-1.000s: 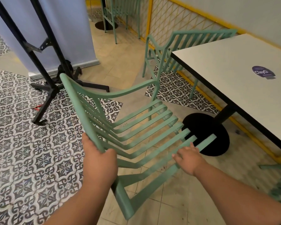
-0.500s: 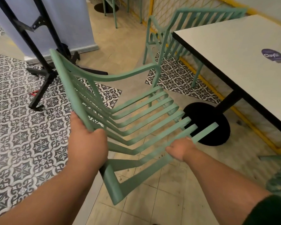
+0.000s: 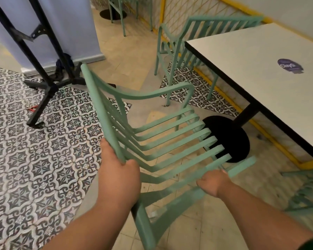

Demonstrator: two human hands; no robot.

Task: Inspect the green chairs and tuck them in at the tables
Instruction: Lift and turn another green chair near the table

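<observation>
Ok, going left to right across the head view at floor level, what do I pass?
Black metal folding stand → tilted green slatted chair, held by left hand and right hand → round black table base → white rectangular table.

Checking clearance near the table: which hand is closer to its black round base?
Right. The right hand grips the chair seat's front slats just short of the base; the left hand holds the backrest, farther away.
</observation>
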